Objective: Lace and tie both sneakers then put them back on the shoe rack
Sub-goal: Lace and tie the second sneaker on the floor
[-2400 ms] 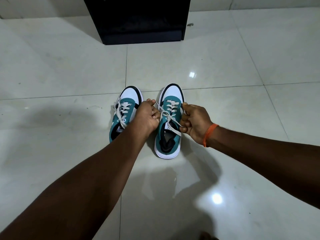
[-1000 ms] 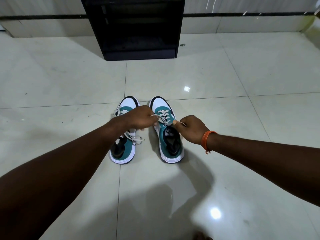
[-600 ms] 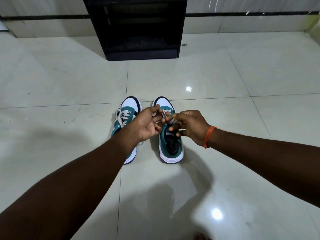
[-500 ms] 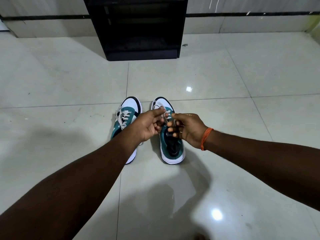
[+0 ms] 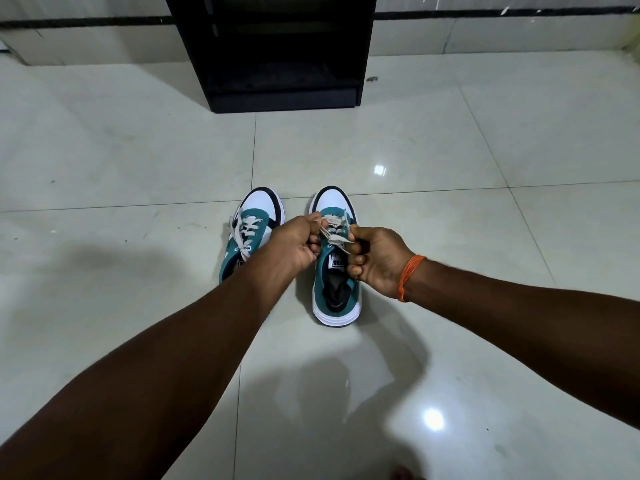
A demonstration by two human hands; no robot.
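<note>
Two teal-and-white sneakers are seen side by side on a glossy pale tiled floor [image 5: 450,150], a little apart, in front of a black shoe rack [image 5: 277,53] set against the wall. Each shoe is marked by a white toe cap edged in black, a teal upper, a thick white sole and pale grey laces. The left sneaker [image 5: 254,220] is partly hidden by the forearm crossing it; the right sneaker [image 5: 334,289] is shown almost whole, its dark lining exposed at the heel. Both are laid flat on their soles with their long axes running away from the camera, toes pointed toward the rack and heels toward the wearer of the camera.

Both arms are stretched forward and converge over the right sneaker's tongue. The left hand [image 5: 292,245] is curled into a loose fist, knuckles up, its fingers closed on one end of the lace [image 5: 334,239]. The right hand [image 5: 375,259] (an orange thread band [image 5: 408,277] is worn at its wrist) is likewise clenched on the other end, so that the lace is drawn taut between the two fists.
</note>
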